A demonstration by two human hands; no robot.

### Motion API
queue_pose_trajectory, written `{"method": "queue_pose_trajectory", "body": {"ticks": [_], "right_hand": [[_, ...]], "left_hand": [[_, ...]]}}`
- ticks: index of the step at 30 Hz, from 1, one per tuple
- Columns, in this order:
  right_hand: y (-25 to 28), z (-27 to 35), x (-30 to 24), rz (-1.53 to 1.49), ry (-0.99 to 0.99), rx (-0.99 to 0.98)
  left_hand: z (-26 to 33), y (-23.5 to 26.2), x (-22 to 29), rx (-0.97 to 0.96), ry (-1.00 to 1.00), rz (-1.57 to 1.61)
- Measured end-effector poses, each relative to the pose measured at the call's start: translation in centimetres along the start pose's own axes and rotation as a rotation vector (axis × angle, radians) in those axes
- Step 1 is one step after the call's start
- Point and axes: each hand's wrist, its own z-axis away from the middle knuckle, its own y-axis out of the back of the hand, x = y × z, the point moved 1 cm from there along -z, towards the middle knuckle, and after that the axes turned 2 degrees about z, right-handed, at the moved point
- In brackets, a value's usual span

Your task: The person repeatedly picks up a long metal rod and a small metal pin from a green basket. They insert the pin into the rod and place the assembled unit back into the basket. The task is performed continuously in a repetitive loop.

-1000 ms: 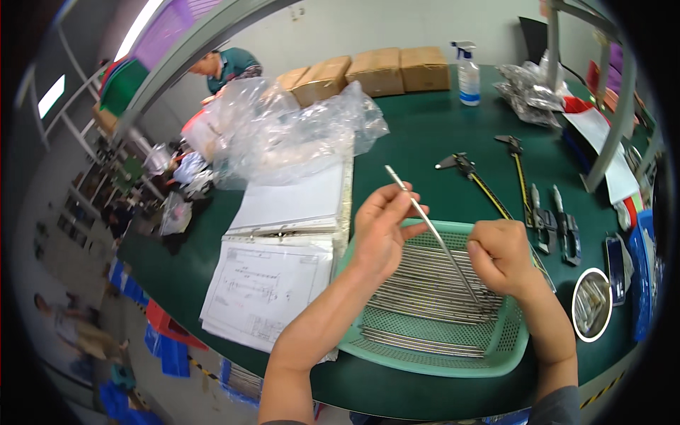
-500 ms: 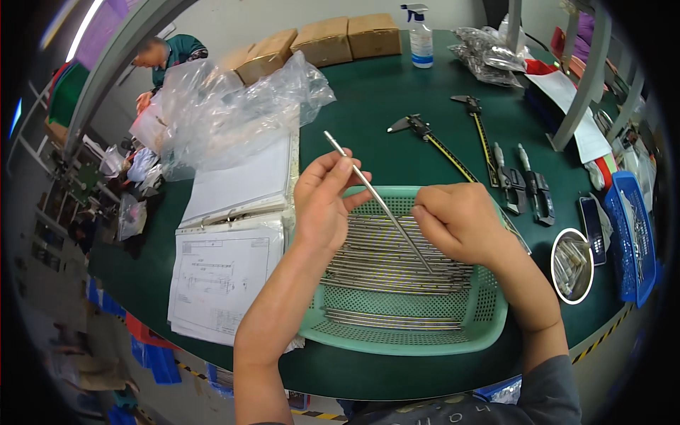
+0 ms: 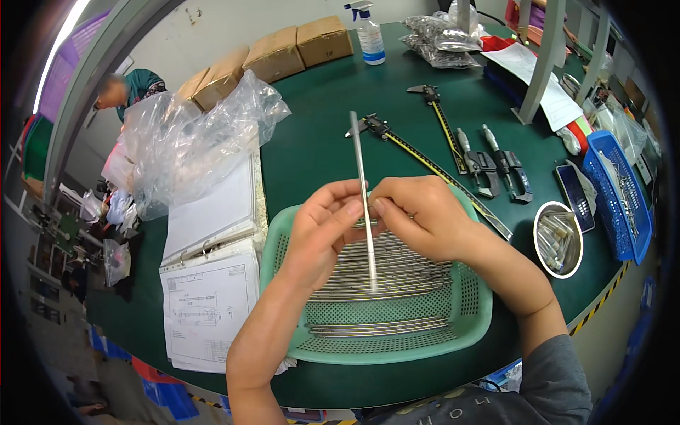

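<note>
On the green bench (image 3: 319,120) sits a mint basket (image 3: 467,319) of metal rods. Above it, the left hand (image 3: 322,234) and right hand (image 3: 418,216) both pinch one rod (image 3: 363,191), upright, apparently inspecting it; turning it needs steady fingertips.

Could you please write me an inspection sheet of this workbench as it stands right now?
Surface: green table, round-edged.
Job's things: thin metal rod held upright over green basket of like rods.
Clutter: calipers, micrometers, open binder, plastic bag, spray bottle, cardboard boxes, bowl of small parts, blue bin.
Grips: left hand and right hand both pinch the rod.
Cables: nothing seen.
Surroundings: a person beyond the table.
</note>
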Motion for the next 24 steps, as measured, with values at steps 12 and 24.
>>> {"method": "queue_pose_trajectory", "body": {"ticks": [12,24], "right_hand": [[0.0,-0.1,-0.4,0.324,0.188,0.043],[0.4,-0.1,-0.5,0.242,0.367,0.192]], "left_hand": [[-0.2,1.2,-0.6,0.063,0.101,0.005],[0.0,1.0,0.1,0.066,-0.146,0.112]]}}
